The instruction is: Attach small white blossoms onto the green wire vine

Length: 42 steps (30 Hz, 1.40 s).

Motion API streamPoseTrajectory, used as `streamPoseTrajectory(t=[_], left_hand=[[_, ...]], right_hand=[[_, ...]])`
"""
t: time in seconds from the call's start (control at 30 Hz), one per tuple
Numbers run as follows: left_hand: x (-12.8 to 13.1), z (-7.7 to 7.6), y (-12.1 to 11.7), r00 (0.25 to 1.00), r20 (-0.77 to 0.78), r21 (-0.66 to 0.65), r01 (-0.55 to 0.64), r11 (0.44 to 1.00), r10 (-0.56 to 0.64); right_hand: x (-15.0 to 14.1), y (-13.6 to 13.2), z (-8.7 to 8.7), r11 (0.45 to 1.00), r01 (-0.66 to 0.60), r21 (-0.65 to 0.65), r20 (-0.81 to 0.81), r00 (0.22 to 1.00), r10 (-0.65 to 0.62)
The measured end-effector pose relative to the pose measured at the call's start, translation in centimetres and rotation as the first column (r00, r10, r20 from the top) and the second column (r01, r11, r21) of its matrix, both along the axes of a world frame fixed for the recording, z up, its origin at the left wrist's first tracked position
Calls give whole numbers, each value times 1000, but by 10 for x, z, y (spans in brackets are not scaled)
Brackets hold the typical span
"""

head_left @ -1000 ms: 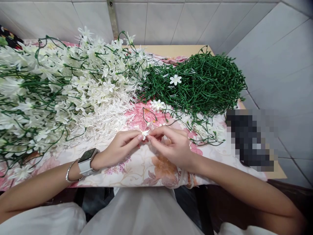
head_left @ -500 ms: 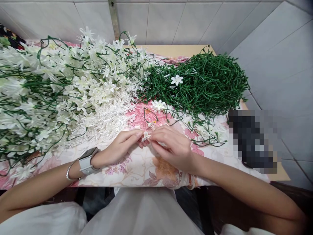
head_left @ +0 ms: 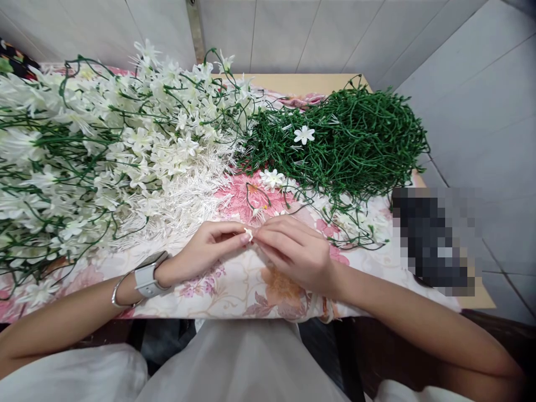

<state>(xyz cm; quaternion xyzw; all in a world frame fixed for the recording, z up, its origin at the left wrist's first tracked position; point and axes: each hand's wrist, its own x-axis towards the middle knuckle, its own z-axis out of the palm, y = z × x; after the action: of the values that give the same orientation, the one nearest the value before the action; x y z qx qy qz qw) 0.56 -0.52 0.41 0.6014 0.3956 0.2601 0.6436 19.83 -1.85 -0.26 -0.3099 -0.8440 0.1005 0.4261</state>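
Note:
My left hand (head_left: 213,243), with a watch at the wrist, pinches a small white artificial flower (head_left: 249,233) between thumb and forefinger. Against the flower's other side, my right hand (head_left: 293,245) has its thumb and fingertips closed on it. The two hands meet just above the floral cloth (head_left: 247,290); the flower is mostly covered by the fingers. Just beyond them lie a thin green stem (head_left: 250,195) and a loose white blossom (head_left: 271,178). A pile of white stamen pieces (head_left: 184,204) spreads past my left hand.
A large heap of white flowers on green stems (head_left: 104,128) fills the left side. Bare green stems (head_left: 360,142) are piled at the back right, one white blossom (head_left: 304,134) on top. A blurred dark object (head_left: 431,240) sits at the right edge. Tiled wall (head_left: 276,33) stands behind.
My left thumb and fingers have shifted their hold, and the flower between my hands has turned and is more covered. Both hands stay in nearly the same place.

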Motion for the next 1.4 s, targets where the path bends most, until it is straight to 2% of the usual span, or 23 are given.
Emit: streamPoseTrajectory(t=[0.2,0.33,0.4,0.47,0.5,0.57,0.67,0.73,0.8,0.87,0.93,1.03,1.1,1.17,1.23,1.4], left_hand=[[-2,0,1,998,-37,11,49,999,-48],[-1,0,1,999,-39,34,3,999,-2],[0,0,2,998,-45,30,-37,999,39],[2,-1,2,996,-54,26,-64,998,66],[2,-1,2,995,-58,24,-75,997,76],[3,-2,1,994,-73,31,-80,996,82],[3,-3,0,984,-170,81,-41,996,55],[2,-4,0,972,-230,113,-13,993,39],[1,-4,-1,967,-254,136,-1,991,35],[1,-4,-1,965,-260,156,17,988,25],[0,-4,-1,965,-263,164,38,986,6],[0,-4,0,969,-245,154,63,986,-24],[-1,-4,0,974,-220,140,77,987,-45],[0,-5,0,980,-193,112,79,991,-56],[0,-6,0,988,-144,51,54,997,-46],[1,-10,-1,999,17,-126,-42,991,44]], right_hand=[[2,1,-5,996,33,82,73,997,-39],[-1,-1,-4,985,23,169,165,985,-51],[-3,1,1,989,-11,150,168,986,-14],[-1,6,6,997,-34,65,102,994,27],[2,10,8,1000,-15,14,65,998,14],[8,23,9,993,97,-74,51,994,-93],[16,43,2,941,317,-119,279,920,-274],[16,51,-5,912,400,-88,460,829,-319],[14,55,-11,895,442,-54,549,762,-343],[12,55,-11,881,463,-104,548,765,-337],[13,53,-6,852,465,-242,484,819,-309],[19,53,6,781,395,-483,268,916,-297],[24,53,13,729,258,-634,44,953,-300],[27,52,18,660,80,-747,-148,948,-283],[27,49,21,581,-48,-812,-237,937,-255],[23,41,24,417,-216,-883,-339,907,-249]])
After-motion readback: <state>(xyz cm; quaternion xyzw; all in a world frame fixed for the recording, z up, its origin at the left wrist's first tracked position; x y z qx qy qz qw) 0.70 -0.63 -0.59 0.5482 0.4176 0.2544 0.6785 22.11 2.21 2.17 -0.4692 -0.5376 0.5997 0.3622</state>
